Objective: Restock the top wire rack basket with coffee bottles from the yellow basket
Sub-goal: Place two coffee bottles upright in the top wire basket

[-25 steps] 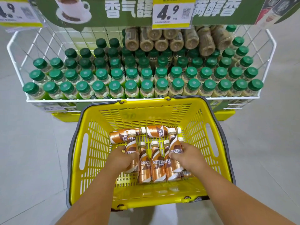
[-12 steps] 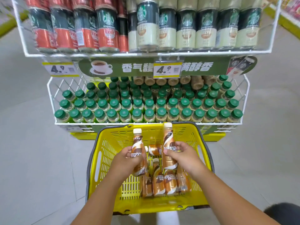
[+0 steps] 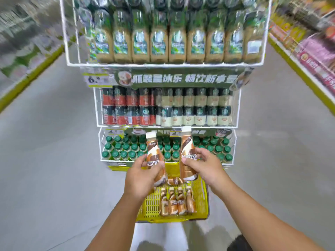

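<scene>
Two hands each hold one brown coffee bottle upright above the yellow basket (image 3: 203, 196): left hand (image 3: 143, 175) clamped on one bottle (image 3: 154, 156), right hand (image 3: 203, 164) on another (image 3: 187, 153). Five bottles (image 3: 176, 201) remain inside the basket, four side by side.

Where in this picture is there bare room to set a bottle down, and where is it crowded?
Free: the yellow basket floor left of the lying bottles, below the left hand. Crowded: every rack tier showing, its front row packed wall to wall, including the uppermost basket in view. Both hands hold bottles, the right hand too.
</scene>
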`<state>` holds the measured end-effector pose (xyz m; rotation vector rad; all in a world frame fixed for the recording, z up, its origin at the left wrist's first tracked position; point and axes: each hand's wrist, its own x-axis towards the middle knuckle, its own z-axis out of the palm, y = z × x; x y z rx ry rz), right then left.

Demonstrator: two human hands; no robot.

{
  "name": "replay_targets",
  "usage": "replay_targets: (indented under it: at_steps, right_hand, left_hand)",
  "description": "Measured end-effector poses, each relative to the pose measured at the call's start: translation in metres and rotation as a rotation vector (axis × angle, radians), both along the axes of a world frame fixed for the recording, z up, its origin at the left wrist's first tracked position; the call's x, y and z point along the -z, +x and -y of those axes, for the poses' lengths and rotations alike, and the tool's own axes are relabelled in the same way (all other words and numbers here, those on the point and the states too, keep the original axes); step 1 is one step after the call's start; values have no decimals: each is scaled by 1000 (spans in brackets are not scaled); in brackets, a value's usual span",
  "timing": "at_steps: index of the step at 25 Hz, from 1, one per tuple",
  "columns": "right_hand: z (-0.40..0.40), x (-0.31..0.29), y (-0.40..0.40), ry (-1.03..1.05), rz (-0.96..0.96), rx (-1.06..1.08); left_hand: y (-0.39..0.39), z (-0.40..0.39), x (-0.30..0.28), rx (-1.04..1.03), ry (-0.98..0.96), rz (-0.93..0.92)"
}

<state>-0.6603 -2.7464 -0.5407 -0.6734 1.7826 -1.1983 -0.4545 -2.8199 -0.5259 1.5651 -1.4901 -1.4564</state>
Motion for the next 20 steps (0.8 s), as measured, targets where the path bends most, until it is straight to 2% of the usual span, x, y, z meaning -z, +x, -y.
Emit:
replay_targets:
  at_steps: [8, 12, 16, 20]
  right_hand:
    - [-35, -283, 20, -123, -3, -7]
    - [-40, -388, 37, -239, -58, -21]
    - [-37, -466, 63, -340, -128, -38]
    - [-21, -508, 89, -395, -150, -34]
  left_hand:
    - [20, -34, -280, -95, -135, -42]
    - [32, -35, -395, -95, -217, -129]
    - [52, -33, -472, -77, -284, -199]
    - [77, -16, -507, -46, -335, -236]
